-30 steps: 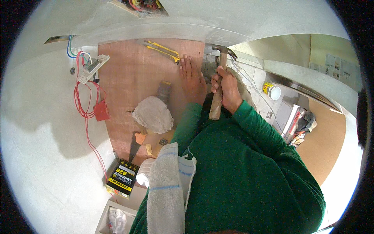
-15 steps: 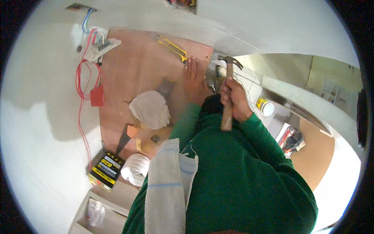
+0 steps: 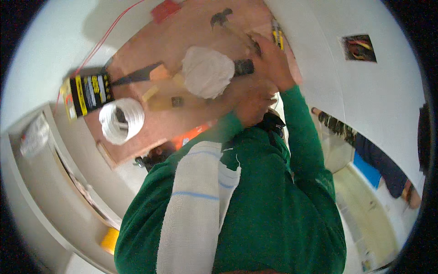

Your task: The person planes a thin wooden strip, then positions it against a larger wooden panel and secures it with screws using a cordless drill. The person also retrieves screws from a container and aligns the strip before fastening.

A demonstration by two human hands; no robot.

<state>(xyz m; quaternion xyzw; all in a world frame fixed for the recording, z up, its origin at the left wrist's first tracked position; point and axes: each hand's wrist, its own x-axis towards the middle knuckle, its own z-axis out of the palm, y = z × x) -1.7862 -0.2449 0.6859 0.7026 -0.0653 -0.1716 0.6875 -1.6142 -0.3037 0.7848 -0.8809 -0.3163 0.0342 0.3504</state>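
A claw hammer (image 3: pixel 221 19) is over the far part of the reddish-brown board (image 3: pixel 159 32). My right hand (image 3: pixel 274 64) is closed around the end of its handle, though motion blurs the fingers. Close to my body, my left hand (image 3: pixel 253 107) is at the board's right side; its fingers are smeared. Between the hands and the can sits a whitish cloth bundle (image 3: pixel 207 73), with a small dark block (image 3: pixel 243 67) beside it. A yellow utility knife (image 3: pixel 277 35) lies beyond my right hand, by the board's far right edge.
On the left are a black-and-yellow can (image 3: pixel 89 95), a white roll (image 3: pixel 121 121) and a handsaw with an orange handle (image 3: pixel 159 72). An open wall box with wires (image 3: pixel 360 48) is at right. Below it, another person's dark-clothed limb (image 3: pixel 385 160) shows.
The view has turned, shifting the board and can. My right hand has brought the hammer from in front of my body to over the board. My left hand has drawn back toward me.
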